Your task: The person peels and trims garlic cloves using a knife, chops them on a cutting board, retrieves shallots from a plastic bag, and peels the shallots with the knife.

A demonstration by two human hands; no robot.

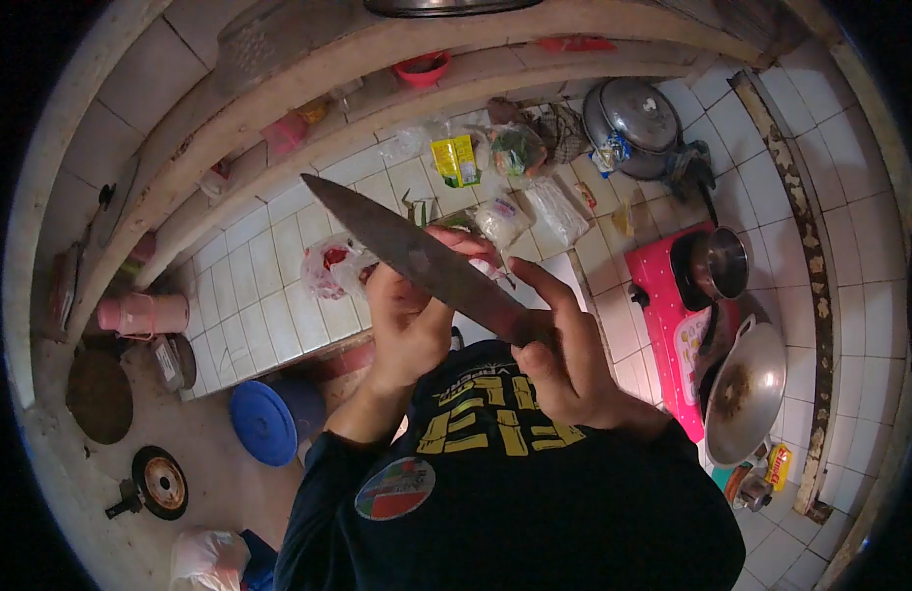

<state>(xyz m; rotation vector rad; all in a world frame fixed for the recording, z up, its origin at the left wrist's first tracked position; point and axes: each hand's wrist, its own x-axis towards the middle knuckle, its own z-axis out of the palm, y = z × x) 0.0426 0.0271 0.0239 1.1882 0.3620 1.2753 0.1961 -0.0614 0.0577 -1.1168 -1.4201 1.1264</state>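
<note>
A large kitchen knife is gripped in my right hand, its broad dark blade slanting up and left across the view. My left hand is behind and below the blade with its fingers curled. The blade hides most of what those fingers hold, and I cannot make it out. A small pink and white piece shows past the blade's edge between the hands. Under the hands lies a white board, partly covered. Beside my left hand is a clear plastic bag with red contents.
Bagged food and a yellow packet lie on the tiled counter. At right, a pink stove carries a small pot and a wok. A lidded pot stands behind. A blue bucket is at lower left.
</note>
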